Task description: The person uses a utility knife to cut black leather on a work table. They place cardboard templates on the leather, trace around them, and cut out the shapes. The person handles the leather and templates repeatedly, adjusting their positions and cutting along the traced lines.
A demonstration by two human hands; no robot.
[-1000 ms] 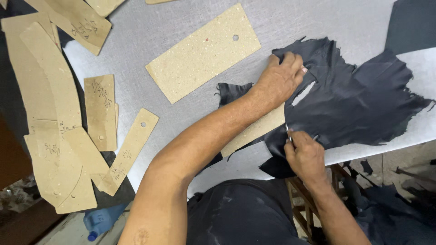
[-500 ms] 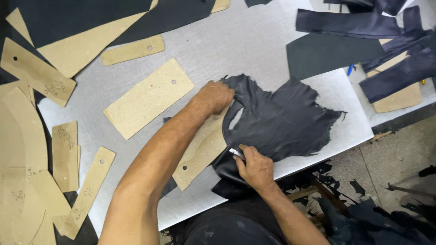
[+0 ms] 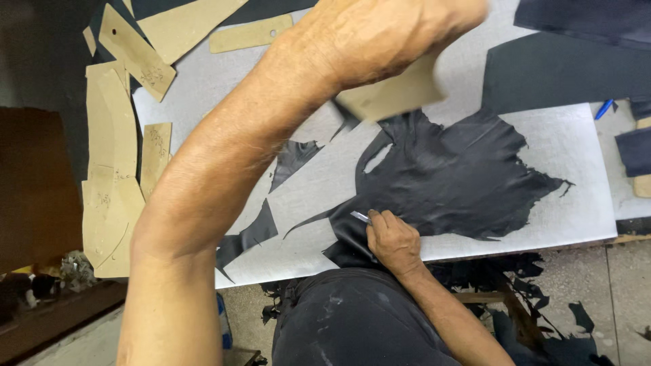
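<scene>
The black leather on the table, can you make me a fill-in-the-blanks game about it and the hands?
1. The right hand holds a small metal ____ against the black leather.
2. The left hand is raised and holds a tan ____ pattern piece.
3. The loose black scraps lie on the ____ table.

Missing words: blade; cardboard; grey

Grey table under leather, cardboard patterns
</scene>
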